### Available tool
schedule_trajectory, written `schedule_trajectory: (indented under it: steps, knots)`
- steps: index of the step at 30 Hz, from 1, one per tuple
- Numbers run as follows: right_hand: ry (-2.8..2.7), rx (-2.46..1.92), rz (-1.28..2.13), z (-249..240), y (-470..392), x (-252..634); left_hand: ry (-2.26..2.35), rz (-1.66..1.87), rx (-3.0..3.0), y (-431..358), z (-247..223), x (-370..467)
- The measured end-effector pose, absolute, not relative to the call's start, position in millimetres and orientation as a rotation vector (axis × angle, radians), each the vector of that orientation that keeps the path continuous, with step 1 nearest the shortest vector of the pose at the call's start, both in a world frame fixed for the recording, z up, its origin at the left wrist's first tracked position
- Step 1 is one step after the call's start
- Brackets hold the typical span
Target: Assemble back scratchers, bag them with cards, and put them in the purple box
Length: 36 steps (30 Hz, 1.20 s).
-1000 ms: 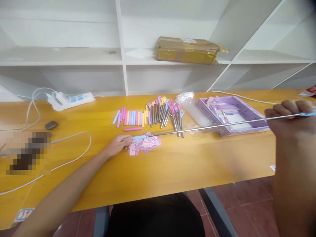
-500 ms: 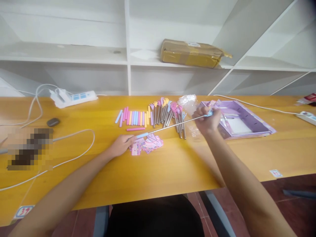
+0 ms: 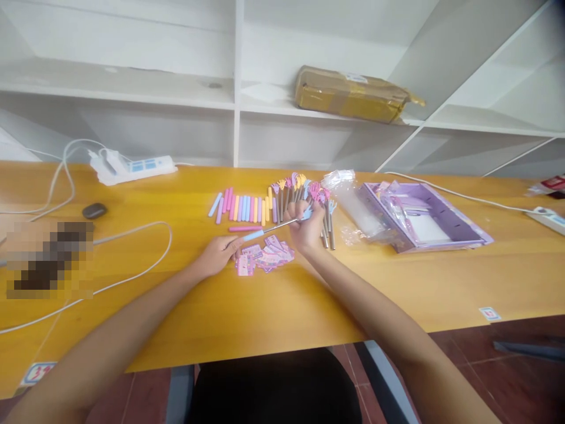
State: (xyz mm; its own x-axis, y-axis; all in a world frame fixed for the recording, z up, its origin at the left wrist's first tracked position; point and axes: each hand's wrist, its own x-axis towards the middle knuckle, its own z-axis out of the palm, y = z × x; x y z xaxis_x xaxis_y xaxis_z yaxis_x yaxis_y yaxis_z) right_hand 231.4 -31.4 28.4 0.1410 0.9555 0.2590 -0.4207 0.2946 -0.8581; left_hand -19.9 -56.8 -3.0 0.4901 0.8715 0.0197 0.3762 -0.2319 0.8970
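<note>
A telescopic back scratcher (image 3: 282,224) spans my two hands, its metal rod partly drawn out. My left hand (image 3: 218,254) is closed round its light blue handle. At the other end, my right hand (image 3: 308,227) grips it near the blue hand-shaped head. Small pink and purple printed cards (image 3: 267,256) lie in a loose pile just below the rod. Coloured handle tubes (image 3: 245,209) in pink, blue, yellow and purple are lined up behind. Several metal rods with hand-shaped heads (image 3: 289,191) lie in a bunch, partly hidden by my right hand.
To the right stands an open purple box (image 3: 450,235) with plastic packets inside, clear plastic bags (image 3: 353,200) beside it. A white power strip (image 3: 136,169) with cables and a dark small case (image 3: 94,211) lie left. A taped carton (image 3: 348,94) sits on the shelf.
My right hand has moved left towards my left hand, and the back scratcher's exposed rod has become much shorter. My left hand has stayed nearly in place.
</note>
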Motion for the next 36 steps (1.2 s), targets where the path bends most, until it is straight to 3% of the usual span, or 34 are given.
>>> schedule_trajectory:
  steps: [6,17,36]
  knots:
    - [-0.862,-0.81,1.214,0,-40,194,1.095,0.618,1.877,-58,-2,-22]
    - [-0.774,-0.679,1.366,-12,-36,208,1.043,0.556,1.873,-59,-4,-23]
    - [-0.743,-0.977,1.124,-16,-29,213,1.004,0.614,1.814,-58,-2,-23]
